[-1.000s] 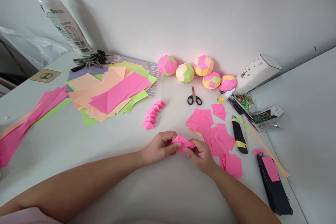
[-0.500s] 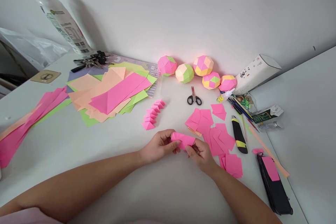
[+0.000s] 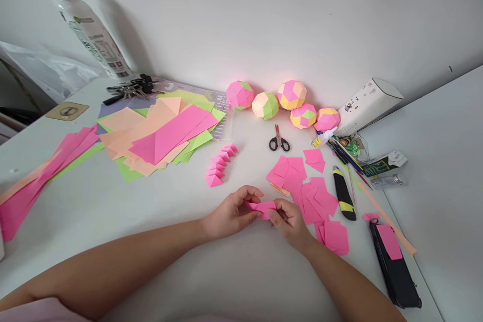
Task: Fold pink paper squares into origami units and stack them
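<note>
A small folded piece of pink paper (image 3: 264,207) is held between both hands above the white table. My left hand (image 3: 232,214) pinches its left end, the thumb along the lower edge and the index finger arched above. At the right end, my right hand (image 3: 289,221) grips it between thumb and curled fingers. Just beyond my left hand stands a row of folded pink paper units (image 3: 219,165). Loose pink paper pieces (image 3: 311,198) lie spread beside my right hand, overlapping one another.
Several paper balls (image 3: 265,105) rest along the wall, near scissors (image 3: 279,140) and a glue bottle (image 3: 323,137). A utility knife (image 3: 343,193) and a black case (image 3: 394,266) lie at right. Left are coloured sheets (image 3: 151,131), keys (image 3: 132,88) and a tall bottle (image 3: 88,30).
The pink paper has turned from a broad face to a narrower strip between my fingers. My left index finger has lifted off its top edge. Other things stay put.
</note>
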{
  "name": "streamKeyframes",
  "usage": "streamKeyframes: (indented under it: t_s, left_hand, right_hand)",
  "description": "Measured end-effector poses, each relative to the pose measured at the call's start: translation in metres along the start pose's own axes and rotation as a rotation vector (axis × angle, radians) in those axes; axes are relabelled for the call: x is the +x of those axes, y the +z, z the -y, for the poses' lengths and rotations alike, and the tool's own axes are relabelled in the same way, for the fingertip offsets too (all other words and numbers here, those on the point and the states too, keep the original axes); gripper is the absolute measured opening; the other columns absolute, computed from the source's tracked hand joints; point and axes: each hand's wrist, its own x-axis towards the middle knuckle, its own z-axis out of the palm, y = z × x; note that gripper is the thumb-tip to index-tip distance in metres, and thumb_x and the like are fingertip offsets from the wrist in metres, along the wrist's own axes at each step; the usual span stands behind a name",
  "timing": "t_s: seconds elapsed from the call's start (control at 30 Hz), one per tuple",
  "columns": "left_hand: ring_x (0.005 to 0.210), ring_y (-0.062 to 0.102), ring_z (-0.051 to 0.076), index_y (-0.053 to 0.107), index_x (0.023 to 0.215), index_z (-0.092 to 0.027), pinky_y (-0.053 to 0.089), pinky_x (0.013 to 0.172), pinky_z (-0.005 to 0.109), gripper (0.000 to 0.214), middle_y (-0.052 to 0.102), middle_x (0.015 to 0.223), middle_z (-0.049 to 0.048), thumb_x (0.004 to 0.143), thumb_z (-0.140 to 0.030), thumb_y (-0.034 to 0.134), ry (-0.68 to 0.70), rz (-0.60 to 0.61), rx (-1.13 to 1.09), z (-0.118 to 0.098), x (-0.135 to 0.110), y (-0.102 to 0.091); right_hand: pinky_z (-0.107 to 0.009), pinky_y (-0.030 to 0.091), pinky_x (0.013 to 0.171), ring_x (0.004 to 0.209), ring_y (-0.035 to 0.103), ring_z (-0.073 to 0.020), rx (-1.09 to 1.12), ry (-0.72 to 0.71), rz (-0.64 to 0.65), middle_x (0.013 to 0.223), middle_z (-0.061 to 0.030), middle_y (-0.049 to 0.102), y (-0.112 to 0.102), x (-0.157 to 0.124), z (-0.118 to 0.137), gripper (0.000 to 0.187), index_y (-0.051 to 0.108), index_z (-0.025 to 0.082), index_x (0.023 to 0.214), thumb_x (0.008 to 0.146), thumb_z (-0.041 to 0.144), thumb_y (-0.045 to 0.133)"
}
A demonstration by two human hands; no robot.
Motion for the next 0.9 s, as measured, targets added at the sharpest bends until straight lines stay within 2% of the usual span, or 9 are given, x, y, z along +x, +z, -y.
streamKeyframes:
  t_s: [0.07,0.17,0.23,0.3,0.37,0.47,0.53,0.7,0.9]
  left_hand:
    - [0.08,0.053,0.014,0.046,0.097,-0.019,0.045,0.071,0.029,0.022,0.051,0.09,0.0037,0.079,-0.023,0.057,0.044,-0.043,0.069,0.002,0.001,0.0]
    - [0.075,0.047,0.012,0.044,0.081,-0.019,0.041,0.067,0.026,0.017,0.045,0.084,0.0011,0.076,-0.021,0.06,0.149,-0.27,0.227,0.004,0.003,-0.001]
    - [0.066,0.04,0.01,0.037,0.069,-0.019,0.037,0.06,0.023,0.025,0.04,0.075,-0.0016,0.075,-0.023,0.06,0.164,-0.37,0.286,0.003,0.002,-0.001]
    - [0.057,0.034,0.008,0.03,0.061,-0.019,0.032,0.052,0.021,0.033,0.036,0.065,-0.0039,0.078,-0.028,0.057,0.106,-0.328,0.282,0.0,0.001,-0.001]
    - [0.051,0.029,0.008,0.029,0.059,-0.019,0.028,0.048,0.021,0.035,0.033,0.057,-0.0051,0.082,-0.034,0.051,0.037,-0.209,0.254,-0.005,-0.001,-0.001]
    - [0.057,0.039,0.01,0.045,0.065,-0.016,0.032,0.053,0.022,0.029,0.044,0.062,-0.0005,0.085,-0.038,0.046,0.077,-0.02,0.301,-0.012,-0.001,-0.002]
    - [0.063,0.043,0.012,0.053,0.073,-0.015,0.035,0.058,0.023,0.029,0.049,0.068,0.0019,0.086,-0.039,0.042,0.126,0.073,0.346,-0.015,0.0,-0.003]
    - [0.059,0.038,0.011,0.052,0.067,-0.015,0.035,0.057,0.023,0.037,0.044,0.063,-0.0006,0.089,-0.04,0.036,0.051,0.066,0.313,-0.016,0.002,-0.003]
    - [0.059,0.042,0.01,0.056,0.076,-0.015,0.037,0.057,0.022,0.034,0.05,0.066,-0.001,0.089,-0.041,0.039,-0.09,0.022,0.135,-0.014,0.002,-0.002]
  right_hand:
    - [-0.022,0.039,0.046,0.05,0.048,-0.0095,0.029,-0.029,-0.017,0.06,0.0023,0.051,0.0,0.0,-0.002,0.014,0.053,0.018,0.074,0.086,0.025,0.052]
    - [-0.022,0.044,0.047,0.05,0.051,-0.0082,0.079,-0.116,-0.085,0.073,0.0002,0.053,0.001,0.0,-0.005,0.004,0.055,0.019,0.083,0.086,0.021,0.052]
    - [-0.022,0.045,0.045,0.049,0.051,-0.0072,0.077,-0.188,-0.154,0.081,-0.0016,0.054,0.002,0.0,-0.006,0.003,0.055,0.02,0.084,0.085,0.018,0.053]
    - [-0.022,0.044,0.044,0.05,0.051,-0.0079,0.013,-0.261,-0.234,0.08,-0.0019,0.054,0.003,0.0,-0.005,0.005,0.056,0.02,0.083,0.083,0.015,0.055]
    - [-0.023,0.043,0.044,0.054,0.051,-0.0102,-0.093,-0.323,-0.327,0.074,-0.0015,0.054,0.003,0.0,-0.003,0.008,0.058,0.02,0.081,0.081,0.013,0.056]
    - [-0.025,0.045,0.048,0.061,0.054,-0.0139,-0.25,-0.41,-0.396,0.073,-0.0029,0.055,0.003,-0.001,0.0,0.014,0.061,0.021,0.082,0.078,0.009,0.056]
    - [-0.027,0.047,0.052,0.067,0.056,-0.016,-0.341,-0.47,-0.348,0.076,-0.0047,0.056,0.003,-0.003,0.001,0.019,0.064,0.023,0.085,0.078,0.007,0.055]
    - [-0.027,0.046,0.052,0.066,0.055,-0.0152,-0.471,-0.56,-0.192,0.08,-0.0049,0.054,0.003,-0.005,0.003,0.028,0.068,0.027,0.095,0.08,0.007,0.054]
    - [-0.026,0.041,0.048,0.062,0.048,-0.0141,-0.424,-0.584,-0.205,0.072,-0.0022,0.045,0.003,-0.003,0.003,0.025,0.069,0.027,0.095,0.08,0.011,0.056]
